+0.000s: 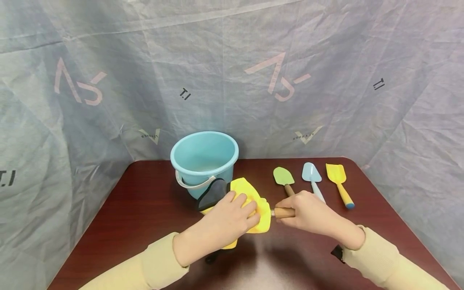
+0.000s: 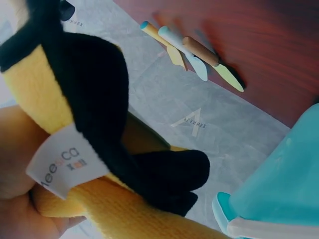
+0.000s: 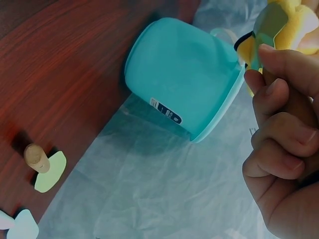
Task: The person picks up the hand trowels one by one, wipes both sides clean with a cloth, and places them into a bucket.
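Observation:
In the head view my left hand (image 1: 230,219) grips a soft yellow and black plush cloth (image 1: 261,223), its fingers curled over the top. The left wrist view shows that cloth (image 2: 42,89) with black trim and a printed white tag (image 2: 65,160). My right hand (image 1: 313,213) holds a trowel by its wooden handle (image 1: 284,212). The trowel's blade (image 3: 271,22) shows greenish grey in the right wrist view, against the yellow fabric. In the head view the cloth hides the blade.
A light blue bucket (image 1: 204,155) with a white handle (image 1: 195,185) stands behind my left hand. Toward the back right of the dark red table (image 1: 145,201) lie a green trowel (image 1: 283,176), a pale blue trowel (image 1: 311,172) and a yellow shovel (image 1: 336,174). Grey sheeting hangs behind.

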`<state>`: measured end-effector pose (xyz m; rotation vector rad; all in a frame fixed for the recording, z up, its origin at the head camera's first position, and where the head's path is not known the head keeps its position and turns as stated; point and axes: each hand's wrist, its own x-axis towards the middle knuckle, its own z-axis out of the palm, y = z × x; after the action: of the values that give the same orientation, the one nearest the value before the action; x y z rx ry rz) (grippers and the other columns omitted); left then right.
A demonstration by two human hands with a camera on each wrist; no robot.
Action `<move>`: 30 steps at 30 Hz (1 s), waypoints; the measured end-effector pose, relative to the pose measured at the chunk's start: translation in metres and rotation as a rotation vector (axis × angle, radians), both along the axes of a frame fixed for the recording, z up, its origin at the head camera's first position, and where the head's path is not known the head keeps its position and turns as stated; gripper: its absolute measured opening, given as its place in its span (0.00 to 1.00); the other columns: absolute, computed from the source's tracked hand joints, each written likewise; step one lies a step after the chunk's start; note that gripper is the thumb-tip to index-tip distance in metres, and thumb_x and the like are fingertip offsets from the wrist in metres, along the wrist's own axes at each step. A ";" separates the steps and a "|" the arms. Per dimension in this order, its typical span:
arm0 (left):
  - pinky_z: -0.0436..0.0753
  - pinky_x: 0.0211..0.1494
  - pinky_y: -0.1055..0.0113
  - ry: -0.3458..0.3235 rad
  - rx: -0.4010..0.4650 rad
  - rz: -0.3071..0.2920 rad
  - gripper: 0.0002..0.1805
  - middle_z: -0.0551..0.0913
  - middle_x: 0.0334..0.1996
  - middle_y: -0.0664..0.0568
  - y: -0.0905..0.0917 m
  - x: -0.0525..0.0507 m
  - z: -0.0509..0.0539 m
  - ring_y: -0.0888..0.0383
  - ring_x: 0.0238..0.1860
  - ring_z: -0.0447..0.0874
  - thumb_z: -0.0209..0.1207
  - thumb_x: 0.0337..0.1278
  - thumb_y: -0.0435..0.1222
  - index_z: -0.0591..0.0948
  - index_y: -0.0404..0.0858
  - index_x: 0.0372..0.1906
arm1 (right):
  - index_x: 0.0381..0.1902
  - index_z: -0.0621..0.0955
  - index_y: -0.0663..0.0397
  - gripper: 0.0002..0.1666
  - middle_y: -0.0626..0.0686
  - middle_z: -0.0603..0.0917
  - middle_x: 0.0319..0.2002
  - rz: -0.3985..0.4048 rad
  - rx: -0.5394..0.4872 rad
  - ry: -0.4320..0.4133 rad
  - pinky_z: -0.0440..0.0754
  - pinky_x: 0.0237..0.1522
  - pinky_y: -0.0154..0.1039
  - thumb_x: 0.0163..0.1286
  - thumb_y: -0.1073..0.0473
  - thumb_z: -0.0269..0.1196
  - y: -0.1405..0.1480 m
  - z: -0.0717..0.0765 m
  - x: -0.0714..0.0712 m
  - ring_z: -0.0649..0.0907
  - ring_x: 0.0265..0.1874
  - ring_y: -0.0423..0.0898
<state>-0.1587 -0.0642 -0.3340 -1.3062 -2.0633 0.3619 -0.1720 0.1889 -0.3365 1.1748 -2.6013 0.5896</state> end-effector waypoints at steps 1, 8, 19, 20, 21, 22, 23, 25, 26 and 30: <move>0.73 0.43 0.60 0.004 0.000 0.000 0.13 0.77 0.38 0.56 -0.001 0.000 0.000 0.53 0.38 0.73 0.63 0.49 0.37 0.79 0.50 0.42 | 0.25 0.81 0.39 0.11 0.30 0.69 0.17 0.003 -0.002 0.000 0.68 0.20 0.21 0.49 0.63 0.69 0.000 0.000 0.000 0.65 0.16 0.25; 0.73 0.42 0.60 0.018 0.003 -0.005 0.14 0.77 0.37 0.57 -0.007 -0.002 -0.002 0.53 0.38 0.73 0.64 0.46 0.37 0.80 0.50 0.42 | 0.29 0.83 0.43 0.07 0.31 0.76 0.20 0.004 -0.002 -0.027 0.72 0.23 0.21 0.51 0.61 0.70 0.003 0.001 -0.001 0.69 0.17 0.25; 0.72 0.39 0.61 0.018 0.051 -0.021 0.13 0.77 0.36 0.57 -0.022 -0.008 -0.001 0.53 0.35 0.72 0.64 0.43 0.33 0.80 0.49 0.37 | 0.26 0.81 0.40 0.10 0.30 0.67 0.16 -0.024 0.007 -0.006 0.69 0.21 0.23 0.49 0.61 0.70 0.011 0.004 0.001 0.64 0.16 0.26; 0.71 0.40 0.61 0.013 0.054 -0.018 0.13 0.77 0.36 0.57 -0.024 -0.008 -0.001 0.53 0.35 0.72 0.63 0.42 0.33 0.79 0.48 0.37 | 0.26 0.81 0.39 0.10 0.30 0.66 0.15 -0.029 0.010 -0.004 0.69 0.21 0.23 0.49 0.61 0.70 0.011 0.005 0.001 0.64 0.16 0.27; 0.71 0.40 0.61 0.010 0.055 -0.013 0.13 0.76 0.36 0.57 -0.025 -0.008 -0.001 0.53 0.35 0.72 0.62 0.42 0.32 0.79 0.48 0.37 | 0.26 0.81 0.39 0.10 0.30 0.65 0.15 -0.034 0.014 0.000 0.69 0.21 0.24 0.49 0.60 0.71 0.012 0.005 0.001 0.63 0.17 0.27; 0.71 0.40 0.61 0.005 0.056 -0.007 0.13 0.76 0.36 0.57 -0.027 -0.009 -0.001 0.53 0.35 0.72 0.62 0.43 0.31 0.79 0.48 0.37 | 0.26 0.81 0.39 0.10 0.29 0.64 0.15 -0.042 0.020 0.000 0.68 0.21 0.24 0.49 0.60 0.71 0.012 0.005 0.001 0.63 0.17 0.27; 0.71 0.40 0.61 0.000 0.056 0.000 0.13 0.76 0.36 0.57 -0.028 -0.009 -0.001 0.53 0.35 0.72 0.61 0.42 0.31 0.78 0.48 0.37 | 0.26 0.81 0.38 0.10 0.29 0.63 0.15 -0.051 0.025 0.001 0.68 0.21 0.24 0.49 0.59 0.71 0.012 0.006 0.001 0.62 0.17 0.27; 0.71 0.40 0.61 -0.015 0.060 0.012 0.13 0.76 0.37 0.56 -0.032 -0.010 -0.001 0.53 0.36 0.71 0.61 0.42 0.31 0.78 0.47 0.36 | 0.25 0.81 0.37 0.10 0.29 0.59 0.14 -0.065 0.034 0.002 0.66 0.19 0.25 0.49 0.58 0.71 0.013 0.006 0.001 0.61 0.17 0.27; 0.71 0.40 0.61 -0.026 0.063 0.018 0.13 0.76 0.37 0.56 -0.034 -0.010 -0.001 0.52 0.36 0.71 0.62 0.42 0.31 0.77 0.47 0.36 | 0.25 0.81 0.37 0.10 0.29 0.58 0.14 -0.070 0.037 0.002 0.65 0.19 0.25 0.49 0.58 0.72 0.013 0.006 0.001 0.60 0.17 0.27; 0.71 0.40 0.61 -0.052 0.079 0.039 0.13 0.75 0.38 0.54 -0.041 -0.009 -0.002 0.52 0.36 0.71 0.63 0.41 0.31 0.76 0.46 0.36 | 0.24 0.80 0.36 0.10 0.29 0.56 0.14 -0.077 0.042 -0.001 0.64 0.19 0.25 0.48 0.58 0.71 0.015 0.007 0.001 0.60 0.17 0.28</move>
<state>-0.1680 -0.1052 -0.3355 -1.2422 -2.1262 0.2629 -0.1711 0.2037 -0.3297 1.0816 -2.6584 0.5225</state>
